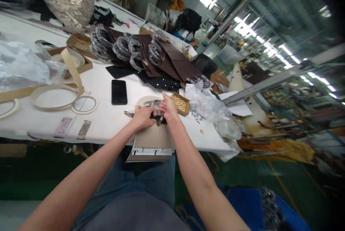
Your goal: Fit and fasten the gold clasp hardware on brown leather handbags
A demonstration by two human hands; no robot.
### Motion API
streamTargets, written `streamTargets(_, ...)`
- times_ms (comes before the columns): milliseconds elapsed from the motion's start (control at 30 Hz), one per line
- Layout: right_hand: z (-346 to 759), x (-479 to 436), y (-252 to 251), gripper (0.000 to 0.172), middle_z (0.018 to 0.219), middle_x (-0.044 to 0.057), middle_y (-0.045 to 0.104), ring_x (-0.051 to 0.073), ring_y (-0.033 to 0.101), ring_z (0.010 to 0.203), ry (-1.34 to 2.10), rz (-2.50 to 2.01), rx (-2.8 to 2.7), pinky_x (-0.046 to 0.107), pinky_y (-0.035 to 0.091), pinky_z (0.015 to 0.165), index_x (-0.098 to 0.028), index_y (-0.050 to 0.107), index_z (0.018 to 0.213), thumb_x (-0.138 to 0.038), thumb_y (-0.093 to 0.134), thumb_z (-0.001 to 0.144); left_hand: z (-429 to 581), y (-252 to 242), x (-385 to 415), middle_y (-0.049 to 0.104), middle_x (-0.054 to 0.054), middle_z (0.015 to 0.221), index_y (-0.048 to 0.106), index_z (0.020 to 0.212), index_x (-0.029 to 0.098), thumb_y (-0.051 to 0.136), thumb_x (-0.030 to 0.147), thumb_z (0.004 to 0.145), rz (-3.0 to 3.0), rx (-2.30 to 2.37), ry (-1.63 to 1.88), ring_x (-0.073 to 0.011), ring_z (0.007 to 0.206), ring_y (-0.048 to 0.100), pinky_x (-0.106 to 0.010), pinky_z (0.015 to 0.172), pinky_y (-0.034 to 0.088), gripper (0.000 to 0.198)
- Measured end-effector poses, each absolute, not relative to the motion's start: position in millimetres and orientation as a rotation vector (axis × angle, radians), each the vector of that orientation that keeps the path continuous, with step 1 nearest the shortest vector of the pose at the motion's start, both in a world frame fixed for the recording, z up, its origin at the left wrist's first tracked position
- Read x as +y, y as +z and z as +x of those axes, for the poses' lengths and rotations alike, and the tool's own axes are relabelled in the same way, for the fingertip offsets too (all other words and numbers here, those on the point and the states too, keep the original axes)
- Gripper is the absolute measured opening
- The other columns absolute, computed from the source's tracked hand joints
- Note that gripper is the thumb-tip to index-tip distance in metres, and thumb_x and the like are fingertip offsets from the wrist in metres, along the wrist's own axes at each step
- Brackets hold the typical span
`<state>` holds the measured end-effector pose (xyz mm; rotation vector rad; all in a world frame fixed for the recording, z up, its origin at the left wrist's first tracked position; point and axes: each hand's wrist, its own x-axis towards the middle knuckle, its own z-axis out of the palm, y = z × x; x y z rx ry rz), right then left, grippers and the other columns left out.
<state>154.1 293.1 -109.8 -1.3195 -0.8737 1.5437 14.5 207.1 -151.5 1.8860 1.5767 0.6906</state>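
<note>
My left hand [142,116] is closed around a small metal tool whose tip [127,113] pokes out to the left. My right hand [169,107] is closed too, pinching a dark wrapped handle piece [157,117] between the two hands. Both hands rest over a brown cardboard sheet [153,141] at the front edge of the white table [105,119]. A small brown box of gold studs [180,103] sits just right of my right hand. A roll of tape [147,100] lies behind the hands.
A black phone [119,92] lies left of the hands. Beige tape rolls [84,104] and strips lie further left. Dark brown leather pieces with wrapped handles [151,56] are stacked behind. Crumpled clear plastic [212,107] lies to the right, near the table's corner.
</note>
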Motion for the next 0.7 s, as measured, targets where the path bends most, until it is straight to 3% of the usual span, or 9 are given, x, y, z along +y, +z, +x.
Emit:
streamTargets(267, 170, 205, -104, 0.069, 0.056, -0.008, 0.026, 0.009, 0.026, 0.042, 0.852, -0.83, -1.068, 0.025, 0.024, 0.04, -0.025, 0.034, 0.065, -0.062, 0.067, 0.112, 14, -151, 199, 0.084, -0.005, 0.103, 0.078, 0.098, 0.028, 0.077, 0.031, 0.085, 1.875, 1.562, 0.845, -0.0332, 0.108, 0.074, -0.052, 0.11, 0.038, 0.013)
streamTargets(700, 157, 175, -108, 0.07, 0.058, 0.001, 0.042, 0.02, 0.047, 0.05, 0.675, -1.076, -1.318, 0.038, 0.045, 0.05, -0.028, 0.044, 0.06, -0.076, 0.058, 0.109, 12, -154, 195, 0.086, -0.003, 0.114, 0.081, 0.097, 0.028, 0.073, 0.022, 0.086, 1.808, 1.474, 0.934, -0.034, 0.119, 0.072, -0.055, 0.115, 0.034, 0.014)
